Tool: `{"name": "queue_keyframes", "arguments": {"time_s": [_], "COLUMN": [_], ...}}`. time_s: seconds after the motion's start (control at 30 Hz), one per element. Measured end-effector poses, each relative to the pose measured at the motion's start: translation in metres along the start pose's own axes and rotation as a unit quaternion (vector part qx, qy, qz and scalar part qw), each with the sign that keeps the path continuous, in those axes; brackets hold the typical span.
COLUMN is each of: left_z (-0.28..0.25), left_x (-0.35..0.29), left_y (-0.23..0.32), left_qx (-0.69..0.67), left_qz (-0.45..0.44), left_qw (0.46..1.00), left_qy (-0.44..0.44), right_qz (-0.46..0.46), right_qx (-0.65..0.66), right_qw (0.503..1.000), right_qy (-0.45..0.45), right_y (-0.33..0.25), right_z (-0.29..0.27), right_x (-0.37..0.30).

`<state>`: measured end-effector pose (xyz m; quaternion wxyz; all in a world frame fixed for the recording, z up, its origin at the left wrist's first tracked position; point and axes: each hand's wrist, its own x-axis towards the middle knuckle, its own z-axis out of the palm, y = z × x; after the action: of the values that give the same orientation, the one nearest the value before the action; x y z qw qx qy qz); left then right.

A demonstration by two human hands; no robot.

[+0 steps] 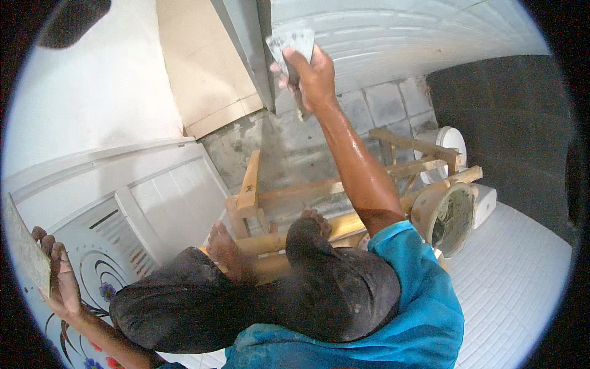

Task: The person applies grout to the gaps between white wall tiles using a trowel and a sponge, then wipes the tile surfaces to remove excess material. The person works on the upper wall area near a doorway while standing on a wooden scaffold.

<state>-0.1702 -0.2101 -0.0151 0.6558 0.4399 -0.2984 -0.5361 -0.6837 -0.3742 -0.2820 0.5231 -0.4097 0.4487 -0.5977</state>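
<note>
Raised over the far middle, my right hand (pixel 319 77) is closed round a putty knife (pixel 294 42). Its wide metal blade, smeared with grey, points up and away, near the white wall. At the left rim my left hand (pixel 62 280) grips the edge of a flat, pale, stained plate (pixel 27 252); the picture's rim cuts off part of it, and its exact kind does not show. To the right of my knee stands a bucket (pixel 424 215) with grey-green paste (pixel 453 221) inside.
I am perched on a wooden frame of beams and poles (pixel 301 192), my bare feet on it. A white panelled door (pixel 178 190) with a floral panel (pixel 104 283) is at left. Below lies a grey tiled floor (pixel 384 104); a white toilet (pixel 452 144) stands beyond the frame.
</note>
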Motion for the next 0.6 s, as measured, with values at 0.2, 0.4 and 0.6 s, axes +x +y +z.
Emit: {"name": "queue_keyframes", "arguments": {"time_s": [0.2,0.4,0.6], "left_z": [0.022,0.030,0.034], "left_x": [-0.001,-0.004,-0.006], "left_y": [-0.011,-0.018,-0.017], "left_qx": [0.025,0.025,0.026], "left_qz": [0.029,0.028,-0.016], "left_qw": [0.997,0.997,0.999], "left_qy": [0.069,0.063,-0.017], "right_qz": [-0.042,-0.084,-0.015], "right_qx": [0.030,-0.015,0.025], "right_qw": [0.999,0.996,1.000], "right_qy": [-0.011,0.004,0.006], "right_y": [-0.027,-0.057,-0.066], "right_z": [0.013,0.025,0.029], "right_x": [0.005,0.008,-0.009]}}
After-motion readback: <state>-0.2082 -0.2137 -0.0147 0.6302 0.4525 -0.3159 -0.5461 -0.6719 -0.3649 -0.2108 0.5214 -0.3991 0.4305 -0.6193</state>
